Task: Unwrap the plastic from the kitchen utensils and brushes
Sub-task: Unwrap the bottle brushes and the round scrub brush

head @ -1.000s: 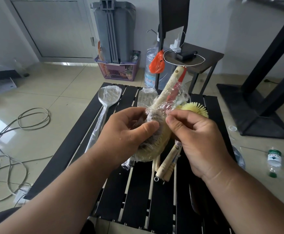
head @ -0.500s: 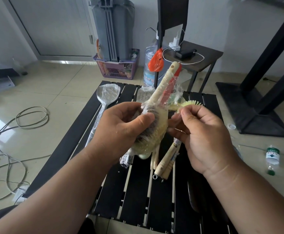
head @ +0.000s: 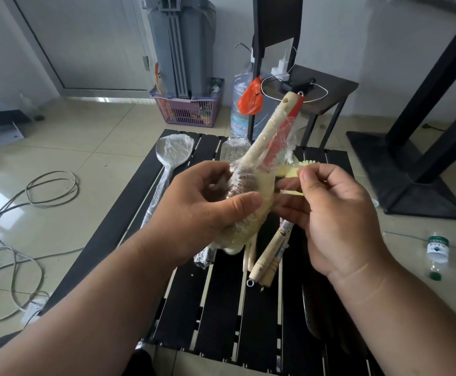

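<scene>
Bundle of brushes [head: 244, 210] wrapped in clear plastic, held up above a black slatted table [head: 221, 308], tilted so the handles point up and away. Two handles sticking out of the top: one pale wooden handle [head: 269, 131] with a hole near its end, one red handle [head: 283, 134] alongside it, both partly covered in film. Bristled heads at the lower end, bunched under tight wrap.

Left hand [head: 199, 210] curled round the bristle end of the bundle, thumb pressed across the front, fingers behind. Right hand [head: 338, 213] just beside it, thumb and forefinger pinching a loose strip of plastic film [head: 289, 185] drawn sideways off the bundle; other fingers loosely curled.

Behind the right hand, part of a yellow round brush [head: 302, 165] on the table. Below the bundle, a pair of wooden handles [head: 269, 256] lying on the slats, metal loop at the near end. To the left, a wrapped spoon [head: 173, 150] lying lengthwise, bowl at the far end. Another wrapped utensil [head: 235, 150] at the table's far edge, mostly hidden.

Further out on the tiled floor: coiled cables [head: 50, 191] at left, a small green-capped bottle [head: 436, 249] at right, a purple basket [head: 191, 111], a large water bottle [head: 241, 109] and a dark chair [head: 316, 88] beyond the table.
</scene>
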